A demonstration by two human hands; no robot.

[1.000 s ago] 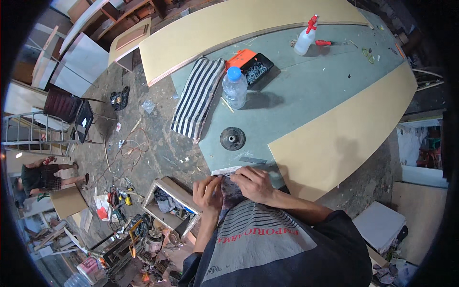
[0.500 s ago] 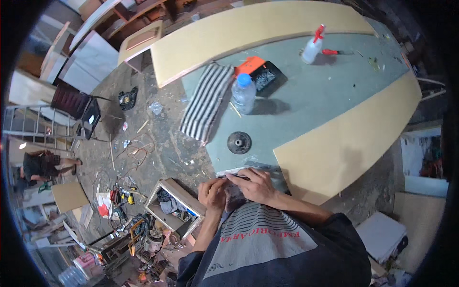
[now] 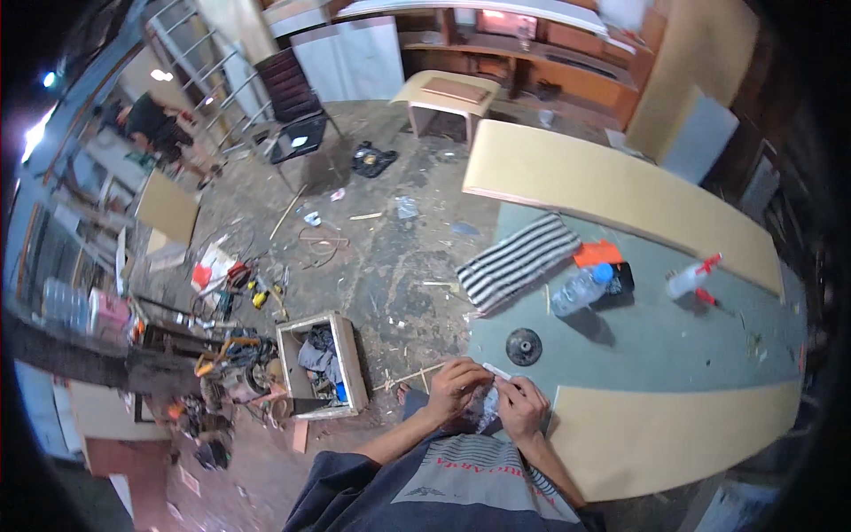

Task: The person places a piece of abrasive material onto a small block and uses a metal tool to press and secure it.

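A cluttered woodworking workshop: large plywood boards [image 3: 612, 182], scattered tools [image 3: 232, 282], dusty debris-strewn floor [image 3: 390, 257].

- The person wears a dark blue-grey shirt [image 3: 443, 496] of loose cut, seen from above at the lower edge of the view.
- On the chest of the shirt sits a light grey panel, shaped like a wide triangle, with fine stripes – a band of red printed letters runs across its upper part.
- Below that band there is a small dark emblem.
- The sleeves are short; both forearms are bare, and so are the left hand [image 3: 454, 387] and the right hand [image 3: 523, 410] above the panel.
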